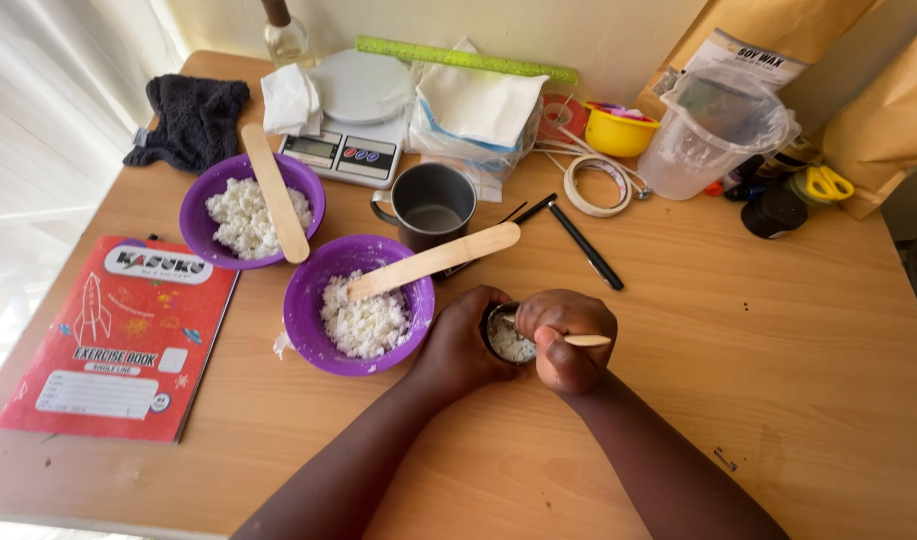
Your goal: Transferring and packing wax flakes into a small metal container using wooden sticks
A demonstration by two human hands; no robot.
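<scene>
Right now my right hand (569,340) is curled into a loose fist, fingers pressed together around a small wooden stick (587,340) whose pale end pokes out past my knuckles toward the right. My left hand (464,345) wraps the side of a small dark tin (506,340), fingers bent snug round its wall so it sits steady on the wooden table (779,330). The tin holds white waxy flakes (509,347), and the stick's working end goes down into them, though my knuckles hide the tip.

To do this well, I'd say, keep the tin flat on the table and gripped low, so pressing with the stick doesn't tip it. Short, gentle pushes look wiser than stirring hard, since the flakes are loose and sit near the rim; a few crumbs already lie on the table by the nearer bowl.

Just left of my left hand sits a purple bowl (314,310) half full of the same white flakes, with a broad wooden spatula (434,260) leaning out over its rim. A second purple bowl (204,225) with flakes and its own spatula stands further back to the left. Behind the nearer bowl is a dark metal mug (434,205), and beside that a black pen (587,247). Further off are a small digital scale (344,150), a clear plastic jug (714,135), a roll of tape (597,185), a green ruler (464,58) and a red exercise book (124,340) at the left edge.
</scene>
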